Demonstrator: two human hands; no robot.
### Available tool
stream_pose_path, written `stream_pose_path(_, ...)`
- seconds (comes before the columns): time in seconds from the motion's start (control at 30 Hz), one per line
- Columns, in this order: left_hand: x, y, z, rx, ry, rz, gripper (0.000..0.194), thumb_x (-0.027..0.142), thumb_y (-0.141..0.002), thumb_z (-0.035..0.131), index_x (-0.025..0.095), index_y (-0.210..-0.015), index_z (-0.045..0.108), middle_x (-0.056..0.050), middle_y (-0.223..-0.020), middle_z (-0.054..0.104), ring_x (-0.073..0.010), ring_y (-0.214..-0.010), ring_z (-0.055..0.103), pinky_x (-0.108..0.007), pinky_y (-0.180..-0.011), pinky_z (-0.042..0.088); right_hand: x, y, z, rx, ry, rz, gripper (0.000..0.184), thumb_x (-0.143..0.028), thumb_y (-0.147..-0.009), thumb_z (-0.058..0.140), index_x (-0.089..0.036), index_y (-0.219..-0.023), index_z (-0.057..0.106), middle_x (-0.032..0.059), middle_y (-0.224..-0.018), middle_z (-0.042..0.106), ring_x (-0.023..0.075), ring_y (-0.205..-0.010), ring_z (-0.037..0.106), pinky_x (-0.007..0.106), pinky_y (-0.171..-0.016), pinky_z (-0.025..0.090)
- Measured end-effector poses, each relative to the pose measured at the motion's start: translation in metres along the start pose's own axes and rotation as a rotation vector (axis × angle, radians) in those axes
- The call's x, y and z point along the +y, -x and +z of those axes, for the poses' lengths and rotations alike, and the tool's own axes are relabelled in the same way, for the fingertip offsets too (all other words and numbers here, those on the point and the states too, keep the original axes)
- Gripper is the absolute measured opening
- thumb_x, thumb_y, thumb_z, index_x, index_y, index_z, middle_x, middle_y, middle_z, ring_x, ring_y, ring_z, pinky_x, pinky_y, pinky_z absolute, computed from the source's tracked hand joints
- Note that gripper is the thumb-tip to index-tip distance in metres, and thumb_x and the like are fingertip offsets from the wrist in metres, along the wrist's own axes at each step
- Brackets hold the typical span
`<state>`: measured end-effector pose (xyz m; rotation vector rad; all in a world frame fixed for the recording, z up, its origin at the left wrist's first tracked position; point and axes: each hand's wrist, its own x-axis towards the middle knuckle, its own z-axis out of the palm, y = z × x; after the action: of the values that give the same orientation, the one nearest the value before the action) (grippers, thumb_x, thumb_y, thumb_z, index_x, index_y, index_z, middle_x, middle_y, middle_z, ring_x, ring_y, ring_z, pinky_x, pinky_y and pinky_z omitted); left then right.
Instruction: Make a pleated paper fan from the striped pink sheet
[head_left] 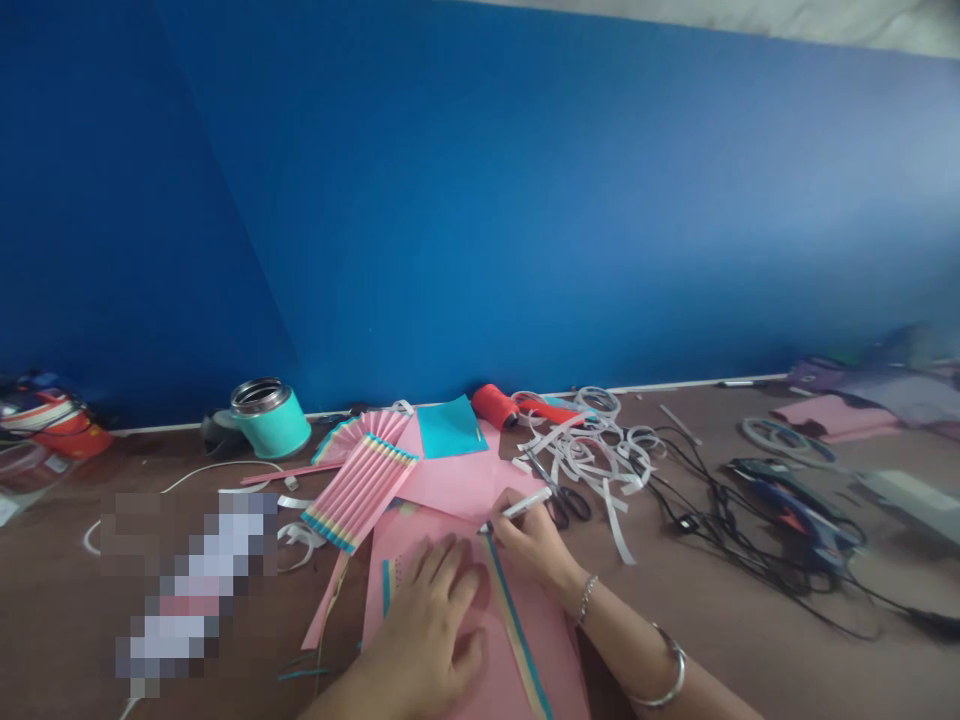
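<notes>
A large pink paper sheet lies in front of me on the brown table. My left hand rests flat on it, fingers stretched out, holding nothing. My right hand is closed around a white pen. The pen's dark tip is at the sheet, by the top end of a teal and tan stripe. A shorter teal stripe shows left of my left hand, beside a column of small dark marks. Beyond lie a pleated pink paper piece, a pleated fan and a teal square.
Behind my right hand lie scissors, curled white strips and a red spool. A teal container stands back left. Black cables and a blue-black tool occupy the right. A blue wall closes off the back.
</notes>
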<state>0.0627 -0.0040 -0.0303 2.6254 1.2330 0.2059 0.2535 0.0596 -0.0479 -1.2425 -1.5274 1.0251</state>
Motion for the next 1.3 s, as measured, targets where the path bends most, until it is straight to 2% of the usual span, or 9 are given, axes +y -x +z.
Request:
stream_pose_path(0.13, 0.001, 0.000, -0.001, -0.005, -0.020, 0.005, 0.055, 0.030, -0.082, 0.054, 0.022, -0.135, 0.045, -0.012, -0.148, 0.037, -0.0336, -0.136, 0.031, -0.058, -0.111, 0.024, -0.002, 0.000, 0.001, 0.001, 0.059, 0.006, 0.007, -0.013, -0.068, 0.047, -0.018, -0.064, 0.050, -0.0028, -0.056, 0.051, 0.0111, -0.053, 0.045, 0.022, -0.050, 0.035)
stream_pose_path(0.43, -0.001, 0.000, 0.002, 0.042, -0.029, 0.024, 0.056, 0.028, -0.080, 0.055, 0.022, -0.135, 0.046, -0.010, -0.147, 0.040, -0.0327, -0.135, 0.032, -0.056, -0.111, 0.025, -0.006, 0.000, 0.002, 0.016, 0.021, 0.005, 0.006, -0.016, -0.068, 0.047, -0.018, -0.063, 0.050, -0.0023, -0.056, 0.052, 0.0118, -0.053, 0.046, 0.022, -0.050, 0.036)
stream_pose_path(0.67, -0.001, 0.001, 0.003, 0.048, -0.020, 0.023, 0.055, 0.027, -0.080, 0.055, 0.022, -0.134, 0.046, -0.010, -0.146, 0.040, -0.0325, -0.135, 0.033, -0.056, -0.111, 0.024, -0.005, 0.000, 0.002, 0.049, 0.105, -0.006, 0.007, -0.014, -0.068, 0.049, -0.018, -0.062, 0.051, -0.0026, -0.055, 0.051, 0.0117, -0.052, 0.046, 0.022, -0.049, 0.034)
stream_pose_path(0.9, -0.001, 0.001, 0.003, 0.055, -0.001, 0.021, 0.056, 0.026, -0.079, 0.056, 0.023, -0.134, 0.046, -0.010, -0.147, 0.040, -0.0324, -0.135, 0.032, -0.057, -0.111, 0.023, -0.006, 0.000, 0.002, 0.015, -0.008, 0.004, 0.006, -0.016, -0.069, 0.048, -0.019, -0.063, 0.049, -0.0031, -0.056, 0.050, 0.0116, -0.053, 0.045, 0.022, -0.050, 0.036)
stream_pose_path(1.1, 0.000, 0.001, 0.004, 0.044, -0.012, 0.019, 0.056, 0.027, -0.079, 0.055, 0.023, -0.134, 0.046, -0.010, -0.147, 0.039, -0.0319, -0.136, 0.031, -0.057, -0.112, 0.022, -0.010, 0.000, 0.002, 0.018, 0.124, -0.033, 0.007, -0.013, -0.066, 0.049, -0.019, -0.062, 0.051, -0.0029, -0.056, 0.051, 0.0118, -0.054, 0.046, 0.022, -0.051, 0.035)
stream_pose_path(1.3, -0.001, 0.001, 0.003, 0.069, -0.008, 0.029, 0.055, 0.025, -0.079, 0.055, 0.022, -0.133, 0.046, -0.011, -0.146, 0.041, -0.0323, -0.135, 0.032, -0.057, -0.111, 0.024, -0.010, 0.001, 0.002, 0.017, -0.038, 0.018, 0.006, -0.017, -0.068, 0.049, -0.019, -0.062, 0.049, -0.0035, -0.054, 0.050, 0.0111, -0.051, 0.044, 0.022, -0.049, 0.035)
